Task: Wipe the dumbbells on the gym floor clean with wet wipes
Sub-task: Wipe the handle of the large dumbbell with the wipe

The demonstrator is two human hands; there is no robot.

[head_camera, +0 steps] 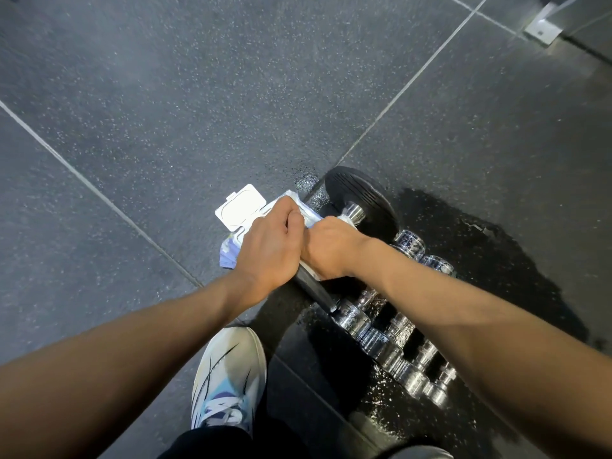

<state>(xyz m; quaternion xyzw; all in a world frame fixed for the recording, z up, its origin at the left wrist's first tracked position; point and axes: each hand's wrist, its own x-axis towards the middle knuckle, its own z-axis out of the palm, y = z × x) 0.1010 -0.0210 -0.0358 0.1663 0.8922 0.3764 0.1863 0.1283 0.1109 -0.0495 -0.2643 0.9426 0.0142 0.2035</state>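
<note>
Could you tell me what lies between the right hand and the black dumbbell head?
Head view: the shiny handle, with a bit of white wipe on it.

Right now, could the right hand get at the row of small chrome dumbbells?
Probably yes: the right hand holds a wipe on the big dumbbell, and the chrome dumbbells lie uncovered just beside it.

White-and-blue sneaker [228,376], metal bracket [543,29] at top right, black trouser leg [212,442]

open floor [165,94] ahead & L, chrome dumbbells [390,329] crowd R
</note>
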